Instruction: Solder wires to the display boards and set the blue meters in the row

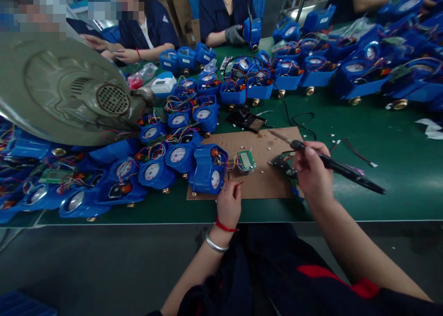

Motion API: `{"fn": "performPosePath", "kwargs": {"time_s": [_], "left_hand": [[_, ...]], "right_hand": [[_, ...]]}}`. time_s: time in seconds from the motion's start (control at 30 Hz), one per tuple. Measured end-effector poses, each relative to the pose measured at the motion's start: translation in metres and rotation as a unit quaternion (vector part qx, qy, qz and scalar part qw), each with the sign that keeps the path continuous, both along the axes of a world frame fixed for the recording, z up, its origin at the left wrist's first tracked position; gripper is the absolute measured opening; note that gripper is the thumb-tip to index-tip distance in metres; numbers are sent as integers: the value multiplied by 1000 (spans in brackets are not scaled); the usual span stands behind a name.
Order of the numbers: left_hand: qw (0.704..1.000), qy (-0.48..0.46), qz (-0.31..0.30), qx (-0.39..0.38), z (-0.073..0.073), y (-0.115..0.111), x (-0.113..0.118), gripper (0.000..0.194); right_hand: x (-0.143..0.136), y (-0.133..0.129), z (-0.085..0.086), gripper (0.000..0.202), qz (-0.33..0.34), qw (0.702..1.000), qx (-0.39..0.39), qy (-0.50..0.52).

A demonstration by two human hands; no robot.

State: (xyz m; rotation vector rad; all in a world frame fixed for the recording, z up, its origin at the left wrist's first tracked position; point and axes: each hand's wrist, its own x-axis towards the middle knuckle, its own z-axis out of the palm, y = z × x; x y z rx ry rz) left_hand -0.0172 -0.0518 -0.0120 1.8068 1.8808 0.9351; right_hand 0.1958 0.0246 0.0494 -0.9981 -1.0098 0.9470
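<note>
Right hand (314,175) grasps soldering iron (341,168), tip toward 10 o'clock; left hand (229,203) curled (can't tell on what), blue water meter (204,169) at its 11 o'clock, LCD circuit board (246,160) at 1.

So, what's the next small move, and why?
I'd probably ease the tip of the soldering iron toward the circuit board: the right hand holds it with the tip apart from the board, which sits over the cardboard, wired to a blue meter; the left hand is near both.
</note>
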Motion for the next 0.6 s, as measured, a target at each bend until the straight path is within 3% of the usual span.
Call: {"fn": "performPosePath", "kwargs": {"time_s": [0.13,0.27,0.4,0.6], "left_hand": [[1000,-24,-1,20,2,2,1,7],[999,-28,-2,21,3,4,2,7],[1000,-19,-3,18,2,5,4,10],[1000,-2,7,15,-1,6,5,11]], "right_hand": [[7,-41,-18,17,41,997,-68,-14],[13,-61,-32,19,98,987,-94,-87],[14,-61,-34,19,146,967,-86,-188],[12,-50,-24,17,212,915,-58,-337]]}}
